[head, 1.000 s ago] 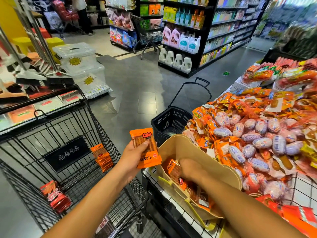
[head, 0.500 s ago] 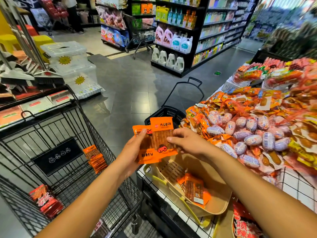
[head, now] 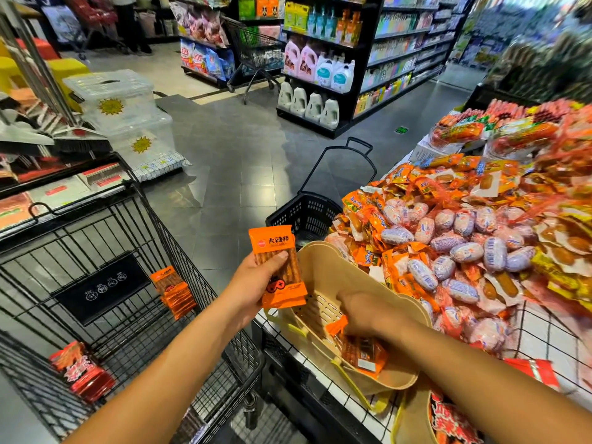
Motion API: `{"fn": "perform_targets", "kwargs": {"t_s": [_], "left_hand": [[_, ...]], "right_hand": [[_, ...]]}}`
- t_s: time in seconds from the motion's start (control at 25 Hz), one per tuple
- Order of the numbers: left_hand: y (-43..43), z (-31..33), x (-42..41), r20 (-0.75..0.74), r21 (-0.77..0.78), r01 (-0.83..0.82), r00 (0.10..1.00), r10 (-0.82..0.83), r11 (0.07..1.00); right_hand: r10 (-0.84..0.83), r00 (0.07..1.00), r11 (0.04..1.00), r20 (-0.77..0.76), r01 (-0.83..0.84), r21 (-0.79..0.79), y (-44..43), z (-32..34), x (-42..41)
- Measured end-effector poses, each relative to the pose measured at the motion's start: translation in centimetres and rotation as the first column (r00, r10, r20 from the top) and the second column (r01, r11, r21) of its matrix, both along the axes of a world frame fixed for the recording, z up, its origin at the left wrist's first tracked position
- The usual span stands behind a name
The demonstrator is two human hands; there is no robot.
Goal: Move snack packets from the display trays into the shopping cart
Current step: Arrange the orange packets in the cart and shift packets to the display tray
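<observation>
Head view: left hand (head: pixel 253 283) has its thumb clamped across the front of a small stack of orange spicy-stick packets (head: pixel 278 267), fingers wrapped behind, stack upright and held in the gap between the shopping cart (head: pixel 96 232) and the beige plastic tray (head: pixel 320 274), just over the tray's near-left edge. Right hand (head: pixel 368 312) is down inside that tray, fingers pointing into it and onto another orange packet (head: pixel 360 349) lying on the tray floor; fingertips are hidden under the blurred hand, so can't tell whether it's gripped or only touched. Tray sits tilted on the wire display rack (head: pixel 544 334), next to a heap of pale wrapped sausages (head: pixel 448 251) and orange snack packs. In the cart: one stack of matching orange packets (head: pixel 174 291) leaning against the far-right wire side, red packets (head: pixel 81 370) at the near-left. Black hand basket (head: pixel 304 216) stands on the floor beyond the tray.
</observation>
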State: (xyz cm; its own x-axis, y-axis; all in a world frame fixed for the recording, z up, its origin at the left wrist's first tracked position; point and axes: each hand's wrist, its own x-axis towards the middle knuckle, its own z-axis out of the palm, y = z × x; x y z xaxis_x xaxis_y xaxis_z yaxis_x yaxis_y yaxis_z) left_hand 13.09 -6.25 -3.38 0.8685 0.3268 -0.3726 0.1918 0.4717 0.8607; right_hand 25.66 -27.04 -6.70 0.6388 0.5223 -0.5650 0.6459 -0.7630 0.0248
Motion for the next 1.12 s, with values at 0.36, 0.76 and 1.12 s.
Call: {"fn": "perform_targets", "kwargs": {"t_s": [0.36,0.76,1.12], "left_hand": [[0.4,-0.3,-0.3,0.01,-0.017,0.006,1.0,-0.006,1.0],[0.7,0.3,-1.5,0.015,-0.046,-0.02,1.0,0.021,0.999],[8.6,1.2,-9.9,-0.006,-0.068,-0.126,0.992,0.126,0.99]], "right_hand": [[0.117,0.992,0.991,0.053,-0.113,-0.072,0.7,-0.4,-0.8],[-0.214,0.932,0.762,-0.291,0.346,0.548,1.4,9.0,2.3],[-0.09,0.553,0.384,-0.829,0.787,0.483,12.6,11.5,-6.0]]}}
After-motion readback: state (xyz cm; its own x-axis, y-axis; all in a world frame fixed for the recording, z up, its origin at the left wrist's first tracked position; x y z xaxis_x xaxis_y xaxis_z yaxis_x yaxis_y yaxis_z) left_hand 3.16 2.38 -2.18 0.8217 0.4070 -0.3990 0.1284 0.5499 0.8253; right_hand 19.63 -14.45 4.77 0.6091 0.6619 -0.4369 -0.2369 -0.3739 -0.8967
